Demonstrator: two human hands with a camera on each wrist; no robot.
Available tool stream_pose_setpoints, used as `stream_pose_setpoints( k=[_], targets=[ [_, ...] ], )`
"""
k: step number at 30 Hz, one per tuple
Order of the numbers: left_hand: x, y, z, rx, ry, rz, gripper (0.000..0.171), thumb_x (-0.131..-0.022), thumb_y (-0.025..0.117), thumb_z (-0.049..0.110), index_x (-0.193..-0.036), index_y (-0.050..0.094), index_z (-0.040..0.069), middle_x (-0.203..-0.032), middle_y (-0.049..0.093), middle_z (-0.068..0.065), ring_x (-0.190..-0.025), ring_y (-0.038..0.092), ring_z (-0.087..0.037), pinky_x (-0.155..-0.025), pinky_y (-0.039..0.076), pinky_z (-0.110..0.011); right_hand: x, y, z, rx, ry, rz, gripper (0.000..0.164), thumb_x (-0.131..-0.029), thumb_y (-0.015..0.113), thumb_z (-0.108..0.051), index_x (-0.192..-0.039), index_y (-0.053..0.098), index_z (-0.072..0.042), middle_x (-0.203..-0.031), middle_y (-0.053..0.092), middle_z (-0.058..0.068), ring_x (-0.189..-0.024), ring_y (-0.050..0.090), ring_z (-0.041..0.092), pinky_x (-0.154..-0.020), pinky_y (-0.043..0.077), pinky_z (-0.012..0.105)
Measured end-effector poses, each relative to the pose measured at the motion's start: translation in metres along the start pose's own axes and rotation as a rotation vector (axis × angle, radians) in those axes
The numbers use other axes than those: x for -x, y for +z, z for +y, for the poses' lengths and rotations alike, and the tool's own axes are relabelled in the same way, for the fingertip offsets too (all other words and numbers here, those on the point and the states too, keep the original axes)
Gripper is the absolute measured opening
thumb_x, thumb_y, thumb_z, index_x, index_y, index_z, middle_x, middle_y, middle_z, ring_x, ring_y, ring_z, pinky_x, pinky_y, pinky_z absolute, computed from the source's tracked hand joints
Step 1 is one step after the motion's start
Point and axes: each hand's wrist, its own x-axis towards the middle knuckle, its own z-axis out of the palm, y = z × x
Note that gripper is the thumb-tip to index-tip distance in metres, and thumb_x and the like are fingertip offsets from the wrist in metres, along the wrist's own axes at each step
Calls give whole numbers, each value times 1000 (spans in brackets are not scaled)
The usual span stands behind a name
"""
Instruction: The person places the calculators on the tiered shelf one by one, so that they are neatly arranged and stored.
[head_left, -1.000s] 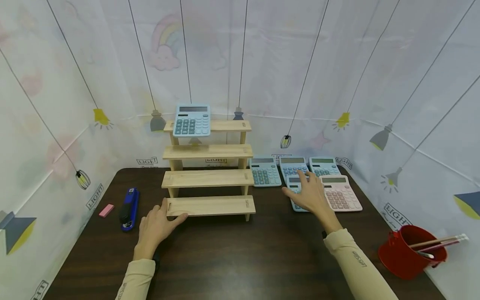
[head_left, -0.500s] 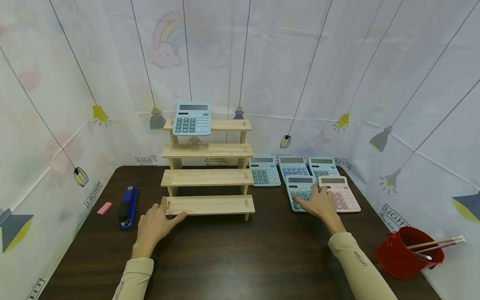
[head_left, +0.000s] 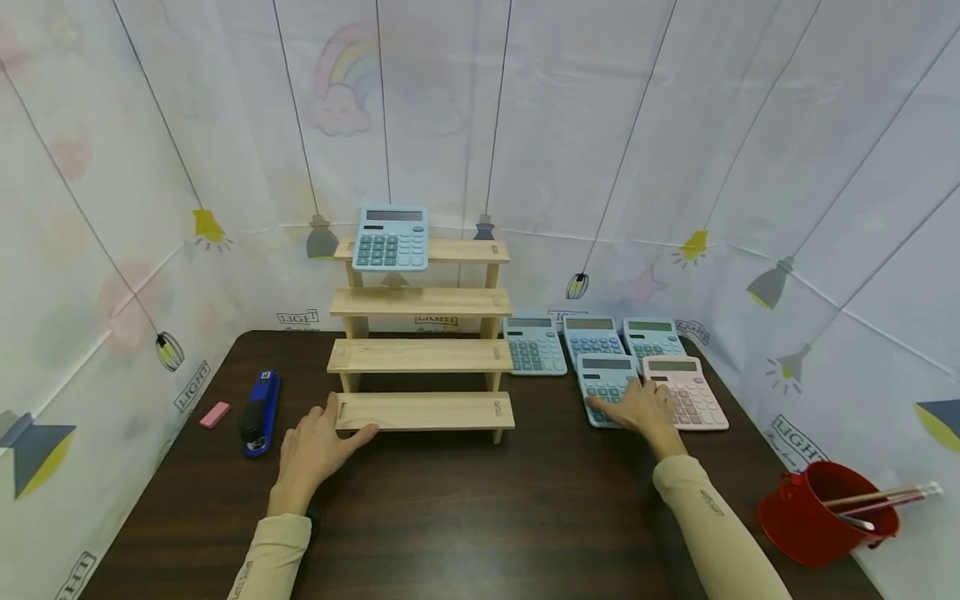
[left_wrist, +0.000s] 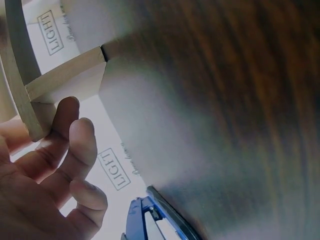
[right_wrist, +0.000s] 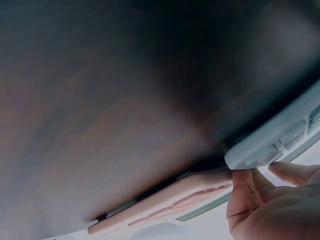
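Observation:
My left hand (head_left: 312,454) holds the left end of the lowest step of a wooden tiered display stand (head_left: 423,412); its thumb lies along the front edge. In the left wrist view, the fingers (left_wrist: 82,145) bend around the board's end. My right hand (head_left: 647,410) grips the front light-blue calculator (head_left: 604,379) at its lower right, thumb over the keys. In the right wrist view, fingertips (right_wrist: 242,176) meet the edge of that calculator (right_wrist: 272,145). A pink calculator (head_left: 686,392) lies right beside it. Another blue calculator (head_left: 391,239) leans on the stand's top step.
Several more blue calculators, one of them a blue calculator (head_left: 534,346) by the stand, line the table's back right. A blue stapler (head_left: 260,414) and pink eraser (head_left: 214,415) lie at left. A red bucket (head_left: 817,521) with pencils stands at the right edge.
My right hand has come down from above the front blue calculator to its lower right side and grips it there. The left hand stays on the stand.

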Motion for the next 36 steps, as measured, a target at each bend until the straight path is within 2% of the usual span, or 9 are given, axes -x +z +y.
stream_pose_setpoints(
  k=[7,12,19,30,36],
  targets=[
    [1,0,1,-4,0,5,114,-83,53,82,-158,26,0,-138,54,-32,-120,57,-48,-90,44,-60,-8,1,-3,16,1,-35,134,-75,51,-90,-150,21,17,-146,24,49,-135,23,66,-111,21,73],
    [1,-1,2,-1,-1,1,114,-83,53,82,-158,25,0,-139,53,-32,-122,56,-49,-93,44,-62,-10,1,-4,27,1,-53,135,-75,54,-87,-152,16,17,-148,19,51,-137,19,67,-114,19,73],
    [1,-1,1,-2,-2,4,114,-83,52,83,-158,25,1,-139,53,-32,-121,56,-48,-93,44,-61,-13,3,-6,11,-6,-71,134,-76,58,-84,-154,12,16,-148,14,52,-137,16,67,-111,24,74],
    [0,0,0,1,-6,5,115,-82,53,83,-158,26,1,-140,53,-32,-122,56,-48,-94,44,-62,-12,3,-8,41,-34,-47,133,-76,59,-82,-151,17,19,-145,17,54,-136,17,69,-111,24,74],
    [0,1,0,4,-7,7,115,-82,52,84,-158,27,1,-140,53,-32,-122,56,-48,-94,44,-62,-8,-10,-15,47,-67,13,130,-76,57,-84,-150,22,17,-146,20,52,-136,20,68,-110,26,75]
  ],
)
